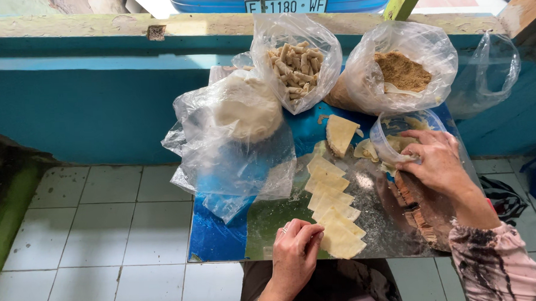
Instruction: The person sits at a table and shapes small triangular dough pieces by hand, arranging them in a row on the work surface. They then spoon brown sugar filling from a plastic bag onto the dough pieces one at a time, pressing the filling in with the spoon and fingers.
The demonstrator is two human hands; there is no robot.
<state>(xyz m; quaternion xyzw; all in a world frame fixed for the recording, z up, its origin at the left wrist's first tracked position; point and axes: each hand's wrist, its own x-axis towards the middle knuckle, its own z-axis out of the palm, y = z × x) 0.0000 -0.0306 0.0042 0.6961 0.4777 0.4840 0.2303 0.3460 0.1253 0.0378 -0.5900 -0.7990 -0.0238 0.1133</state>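
Laying out thin dough sheets, by the look of it. Left hand [295,244] loosely curled, fingertips pinching the edge of the nearest dough sheet [340,240], last in a row of overlapped sheets [329,190] down the bench [224,240]. Right hand [434,159] spread, fingers reaching into a clear tub [381,141], gripping nothing clearly visible. Probably next: steady peeling of one sheet without tearing. Behind: bags of rolled sticks [297,66], brown crumbs [403,71], and dough [246,109].

Floured board [379,215] with dough sheets [334,211]

three clear plastic bags [297,59] behind the board; white plate [286,5] above.
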